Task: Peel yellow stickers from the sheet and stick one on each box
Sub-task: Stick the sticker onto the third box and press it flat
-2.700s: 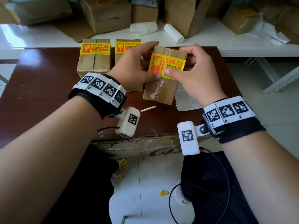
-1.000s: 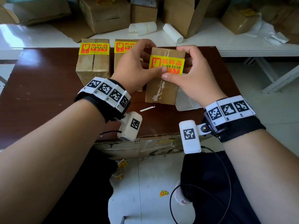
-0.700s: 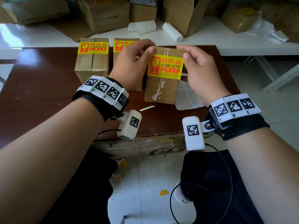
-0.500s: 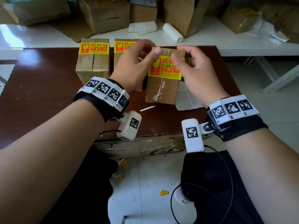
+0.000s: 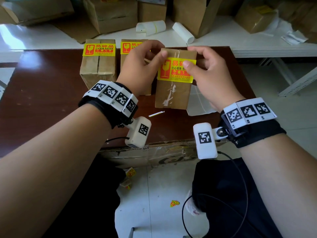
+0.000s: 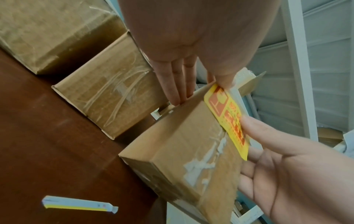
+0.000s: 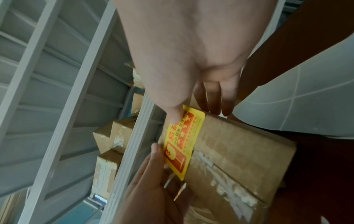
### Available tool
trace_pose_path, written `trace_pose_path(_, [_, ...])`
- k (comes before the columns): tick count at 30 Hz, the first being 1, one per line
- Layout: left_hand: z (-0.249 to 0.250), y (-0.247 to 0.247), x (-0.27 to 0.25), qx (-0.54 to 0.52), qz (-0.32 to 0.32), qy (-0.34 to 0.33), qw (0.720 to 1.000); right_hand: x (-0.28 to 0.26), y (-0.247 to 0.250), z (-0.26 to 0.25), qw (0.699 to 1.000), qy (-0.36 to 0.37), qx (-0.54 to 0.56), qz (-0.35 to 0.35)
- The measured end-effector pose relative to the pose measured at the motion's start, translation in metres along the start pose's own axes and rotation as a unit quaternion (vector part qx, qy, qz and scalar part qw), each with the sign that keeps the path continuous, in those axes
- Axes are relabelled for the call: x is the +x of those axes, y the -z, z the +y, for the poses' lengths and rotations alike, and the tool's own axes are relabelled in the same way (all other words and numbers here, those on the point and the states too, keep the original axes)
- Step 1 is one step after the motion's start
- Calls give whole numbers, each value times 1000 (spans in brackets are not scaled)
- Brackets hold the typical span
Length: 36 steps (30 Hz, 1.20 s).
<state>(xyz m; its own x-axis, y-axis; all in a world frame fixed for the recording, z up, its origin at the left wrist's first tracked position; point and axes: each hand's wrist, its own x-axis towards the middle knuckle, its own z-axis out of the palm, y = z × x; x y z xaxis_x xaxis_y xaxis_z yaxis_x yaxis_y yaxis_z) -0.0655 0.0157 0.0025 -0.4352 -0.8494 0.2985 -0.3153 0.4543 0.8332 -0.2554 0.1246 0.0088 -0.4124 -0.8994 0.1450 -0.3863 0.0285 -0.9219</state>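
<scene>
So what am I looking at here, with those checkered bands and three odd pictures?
No robot here: a person works with bare hands, wearing tracking bands and small cameras on both wrists. The wide picture comes from a camera on the head; the two tilted ones look along each wrist.

On the brown table stand three cardboard boxes. The two boxes further left already carry yellow stickers. The left hand and right hand hold the third box, tipped up, fingers behind it, both thumbs pressing its yellow sticker down. The white backing sheet lies beside it, and a thin paper strip in front.
</scene>
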Motion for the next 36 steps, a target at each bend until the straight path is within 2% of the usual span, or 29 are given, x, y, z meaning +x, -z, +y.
trace_pose_path(4, [-7,0,3,-47,7,16,999,-4,0,-7,999,-16,30,34])
trace_pose_path(6, [-4,-1,0,-37,1,7,999,-6,-2,-11,999,-14,32,31])
trace_pose_path(12, [0,-1,-3,-11,-13,3,1000,-12,-6,-10,999,14,-49,17])
trace_pose_path(18, [-1,2,-2,-37,-65,-20,997,-2,-7,-2,998,7,-33,57])
trace_pose_path(22, [-4,4,-4,-71,-97,-32,992,0,-7,7,999,-5,-12,36])
trace_pose_path(25, [-4,8,-7,-90,-124,-26,988,0,-6,9,998,-48,26,14])
trace_pose_path(28, [-2,8,-10,-70,-150,-37,986,-5,-5,2,983,-162,70,-53])
trace_pose_path(31, [0,1,-12,-50,-111,-46,991,-11,-3,-6,967,-218,121,-59])
trace_pose_path(36, [7,-13,-10,-86,12,-8,996,-9,-2,-19,964,-196,173,53])
